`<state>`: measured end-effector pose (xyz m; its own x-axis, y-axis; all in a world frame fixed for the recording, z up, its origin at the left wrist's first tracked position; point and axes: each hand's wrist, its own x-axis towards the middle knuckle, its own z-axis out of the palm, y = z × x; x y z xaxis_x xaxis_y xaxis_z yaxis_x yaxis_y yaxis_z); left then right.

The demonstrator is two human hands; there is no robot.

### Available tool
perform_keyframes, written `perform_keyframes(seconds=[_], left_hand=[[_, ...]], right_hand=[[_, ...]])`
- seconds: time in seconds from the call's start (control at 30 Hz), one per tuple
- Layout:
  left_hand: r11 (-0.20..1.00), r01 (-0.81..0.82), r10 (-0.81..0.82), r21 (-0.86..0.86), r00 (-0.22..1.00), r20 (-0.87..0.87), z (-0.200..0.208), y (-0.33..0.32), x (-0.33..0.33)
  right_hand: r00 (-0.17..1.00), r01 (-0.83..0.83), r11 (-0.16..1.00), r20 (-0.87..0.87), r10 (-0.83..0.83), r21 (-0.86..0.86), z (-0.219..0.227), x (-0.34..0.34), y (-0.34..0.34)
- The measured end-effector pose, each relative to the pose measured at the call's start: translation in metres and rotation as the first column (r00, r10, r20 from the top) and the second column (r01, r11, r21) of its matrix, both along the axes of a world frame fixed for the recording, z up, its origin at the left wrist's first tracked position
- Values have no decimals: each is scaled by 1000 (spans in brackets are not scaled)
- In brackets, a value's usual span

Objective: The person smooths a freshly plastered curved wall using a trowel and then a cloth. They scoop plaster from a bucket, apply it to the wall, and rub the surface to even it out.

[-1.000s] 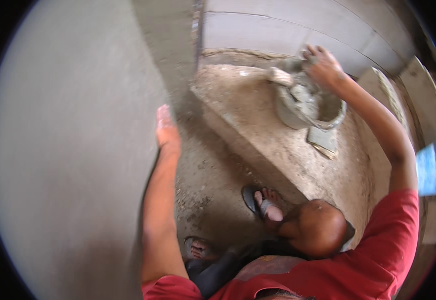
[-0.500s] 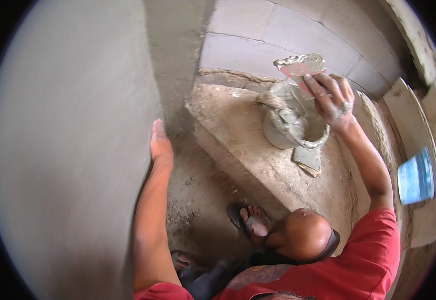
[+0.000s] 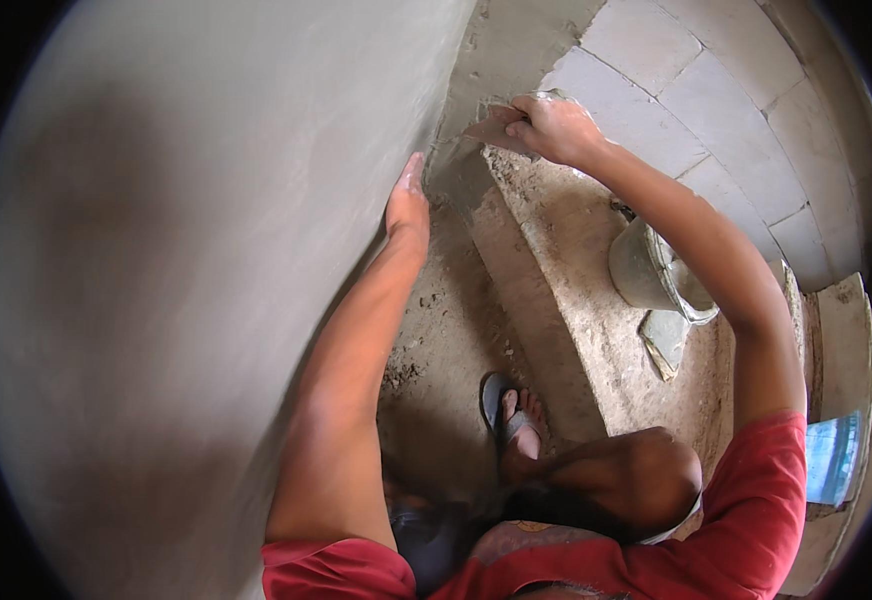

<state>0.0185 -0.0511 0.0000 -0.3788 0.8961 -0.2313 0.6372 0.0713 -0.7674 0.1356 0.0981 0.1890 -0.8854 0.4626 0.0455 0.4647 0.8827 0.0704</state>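
My right hand (image 3: 559,130) is closed on a flat reddish scraper (image 3: 499,130) and holds it at the corner where the smooth grey plastered wall (image 3: 216,230) meets the rougher plaster strip (image 3: 501,60). Wet mortar shows along the hand's upper side. Part of the scraper is hidden by my fingers. My left hand (image 3: 409,203) lies against the edge of the plastered wall, fingers stretched out and holding nothing. Below my right forearm stands a mortar-smeared bucket (image 3: 639,268) on the ledge, its opening partly covered by the arm.
A flat grey slab-like piece (image 3: 667,335) lies beside the bucket on the dusty ledge (image 3: 576,250). Pale block wall (image 3: 716,110) rises behind. At the right is a blue translucent container (image 3: 832,458). My sandalled foot (image 3: 521,420) is on the floor below, near loose crumbs (image 3: 404,375).
My right hand has carried the scraper with mortar from above the bucket leftward to the wall corner. My left hand stays against the wall. The view has shifted.
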Motion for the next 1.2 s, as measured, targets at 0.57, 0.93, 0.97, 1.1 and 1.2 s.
perform_keyframes(seconds=[0.57,0.93,0.97,1.1,1.2], left_hand=[[999,-2,2,-46,1000,9,33,-15,7],[999,-19,19,33,1000,-5,8,-5,1],[1000,-18,18,2,1000,4,10,-6,3],[999,-11,13,-45,999,29,14,-8,7],[1000,-18,18,5,1000,10,9,-4,3]], right_hand=[[968,137,927,150,-200,350,-26,16,19],[998,-39,914,-26,54,404,-37,-42,40],[996,-20,902,-67,53,431,-26,-42,42],[981,74,911,-192,6,406,26,-33,38],[922,79,868,-367,124,491,55,-22,20]])
